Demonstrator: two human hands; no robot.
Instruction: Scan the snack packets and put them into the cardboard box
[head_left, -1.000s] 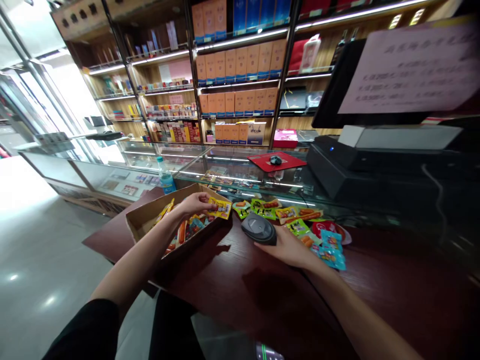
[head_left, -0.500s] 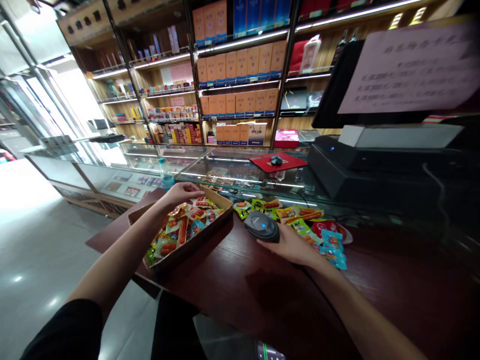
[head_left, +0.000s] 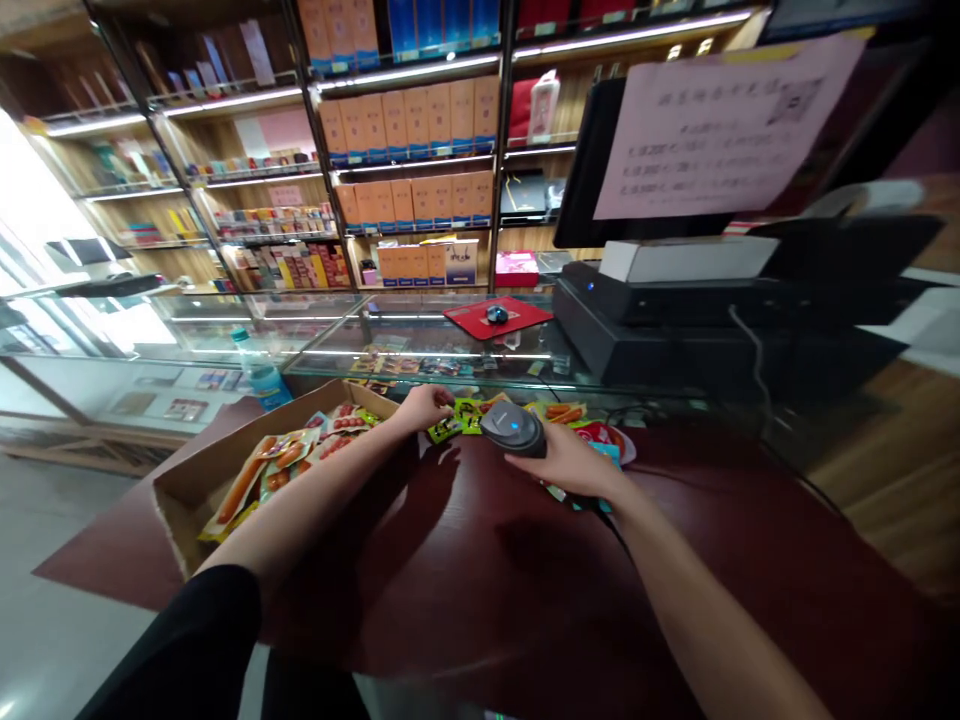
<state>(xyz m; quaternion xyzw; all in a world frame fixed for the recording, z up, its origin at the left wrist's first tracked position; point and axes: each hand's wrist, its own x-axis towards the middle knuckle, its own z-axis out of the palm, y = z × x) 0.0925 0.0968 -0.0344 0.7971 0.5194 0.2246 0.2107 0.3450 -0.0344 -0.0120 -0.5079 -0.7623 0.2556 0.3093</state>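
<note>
My left hand [head_left: 424, 408] reaches over the counter, its fingers at a yellow-green snack packet [head_left: 453, 422] among the loose ones. My right hand [head_left: 561, 462] grips a black handheld barcode scanner [head_left: 514, 430] with a blue light on top. Several loose snack packets [head_left: 574, 415] lie around it, partly hidden by the scanner and hand. To the left, an open cardboard tray [head_left: 247, 435] holds packaged sausage snacks [head_left: 281, 470]. My left forearm covers part of the tray.
The dark red wooden counter [head_left: 480, 590] meets a glass display case [head_left: 420, 345] behind. A black cash register [head_left: 675, 320] and monitor with a paper sign stand at right. A water bottle [head_left: 259, 370] and red mat with a mouse [head_left: 496, 315] sit beyond. Stocked shelves fill the back.
My left hand has moved right, from the tray to the loose packets. The tray now sits further left in view as the camera has turned. The scanner stays in my right hand.
</note>
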